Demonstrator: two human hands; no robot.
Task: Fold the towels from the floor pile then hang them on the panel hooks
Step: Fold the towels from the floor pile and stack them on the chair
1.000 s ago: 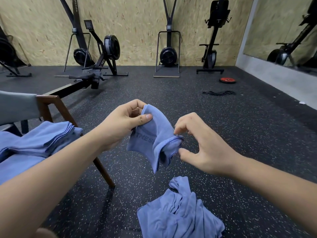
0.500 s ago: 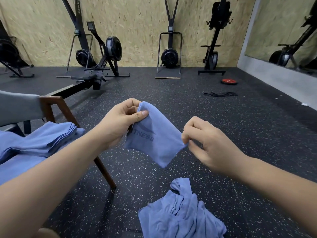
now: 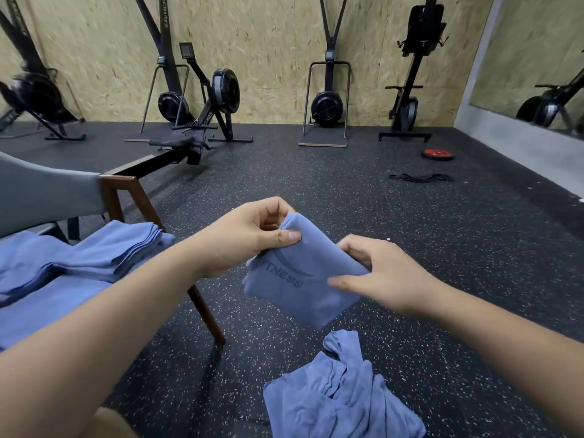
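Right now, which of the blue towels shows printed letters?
The folded towel held up by the left hand and right hand: dark letters run across its face. The crumpled towels on the floor and the stack on the chair show none.

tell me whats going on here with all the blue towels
A person is folding a blue towel in mid-air above the floor. The left hand pinches its top corner, and the right hand pinches its right edge. A crumpled pile of towels lies on the floor just below, not yet folded. Folded towels are stacked on the chair to the left. No panel hooks are in view.
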